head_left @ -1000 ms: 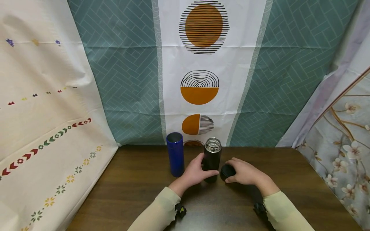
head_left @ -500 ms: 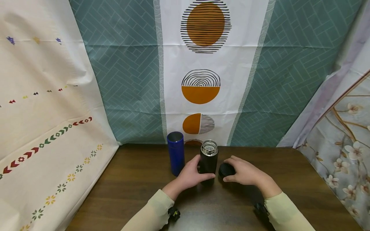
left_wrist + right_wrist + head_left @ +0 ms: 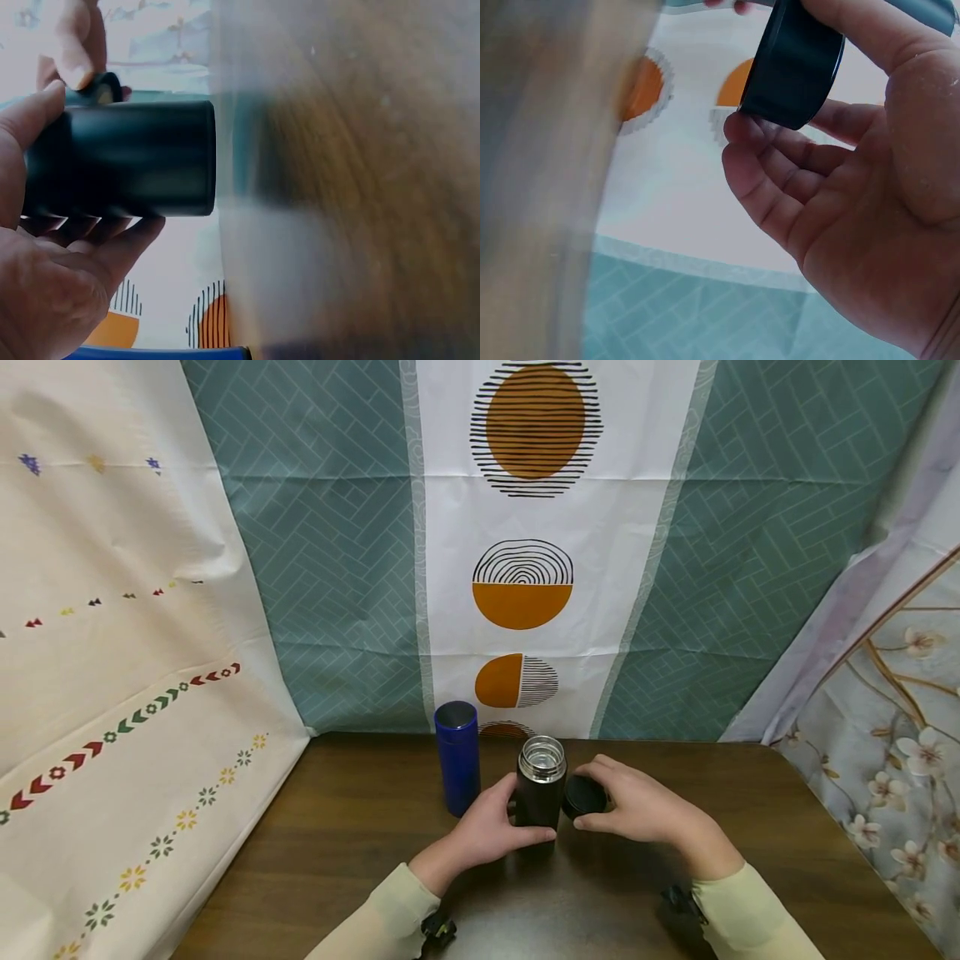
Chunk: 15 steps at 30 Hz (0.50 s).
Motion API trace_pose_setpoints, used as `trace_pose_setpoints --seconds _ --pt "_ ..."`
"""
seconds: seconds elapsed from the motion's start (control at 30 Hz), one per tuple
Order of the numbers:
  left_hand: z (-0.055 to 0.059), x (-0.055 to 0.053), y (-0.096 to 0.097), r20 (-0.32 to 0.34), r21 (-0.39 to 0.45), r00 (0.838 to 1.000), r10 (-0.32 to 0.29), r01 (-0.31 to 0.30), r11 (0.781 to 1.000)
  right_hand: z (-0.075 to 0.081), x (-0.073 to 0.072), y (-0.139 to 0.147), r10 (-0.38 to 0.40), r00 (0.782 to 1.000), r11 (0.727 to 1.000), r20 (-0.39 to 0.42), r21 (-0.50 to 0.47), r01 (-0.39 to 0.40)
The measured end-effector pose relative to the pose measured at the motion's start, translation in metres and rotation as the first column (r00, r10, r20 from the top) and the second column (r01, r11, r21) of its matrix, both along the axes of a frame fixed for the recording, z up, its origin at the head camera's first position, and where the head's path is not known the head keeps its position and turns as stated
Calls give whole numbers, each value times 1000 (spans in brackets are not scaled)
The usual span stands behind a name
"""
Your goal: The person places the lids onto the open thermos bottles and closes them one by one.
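Note:
A black thermos flask (image 3: pixel 537 800) with a bare steel threaded mouth (image 3: pixel 542 756) is in front of me in the head view. My left hand (image 3: pixel 487 835) grips it from the left, thumb nearest me. In the left wrist view the flask's base (image 3: pixel 206 157) shows above the tabletop. Just right of the flask, my right hand (image 3: pixel 648 806) pinches a round black lid (image 3: pixel 585 797) between thumb and fingers. The right wrist view shows the lid (image 3: pixel 793 71) side-on, lifted off the wood. Flask and lid are separate, held close side by side.
A blue cylindrical bottle (image 3: pixel 459 768), open at the top, stands upright on the brown wooden table (image 3: pixel 352 827), left of the flask. Patterned cloths (image 3: pixel 330 568) hang at the back and on both sides.
My left hand has brought the flask a little left and nearer to me. The lid in my right hand has shifted slightly left, closer to the flask. The blue bottle stays put.

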<state>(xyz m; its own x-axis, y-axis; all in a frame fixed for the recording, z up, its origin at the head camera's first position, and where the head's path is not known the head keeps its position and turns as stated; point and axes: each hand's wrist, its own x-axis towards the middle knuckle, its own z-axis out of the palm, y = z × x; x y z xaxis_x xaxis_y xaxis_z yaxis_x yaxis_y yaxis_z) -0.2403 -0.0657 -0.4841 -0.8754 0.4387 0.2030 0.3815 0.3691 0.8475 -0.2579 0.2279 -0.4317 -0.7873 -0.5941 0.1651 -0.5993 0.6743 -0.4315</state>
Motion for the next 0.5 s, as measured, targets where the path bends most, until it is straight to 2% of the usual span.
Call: trace_pose_setpoints --seconds 0.2,0.5 --pt "2 11 -6 -13 -10 1000 -27 27 1000 17 8 -2 40 999 998 -23 -39 -41" --pt "-1 23 -20 -8 -7 999 -37 37 999 39 9 -3 106 994 994 -40 -34 -107"
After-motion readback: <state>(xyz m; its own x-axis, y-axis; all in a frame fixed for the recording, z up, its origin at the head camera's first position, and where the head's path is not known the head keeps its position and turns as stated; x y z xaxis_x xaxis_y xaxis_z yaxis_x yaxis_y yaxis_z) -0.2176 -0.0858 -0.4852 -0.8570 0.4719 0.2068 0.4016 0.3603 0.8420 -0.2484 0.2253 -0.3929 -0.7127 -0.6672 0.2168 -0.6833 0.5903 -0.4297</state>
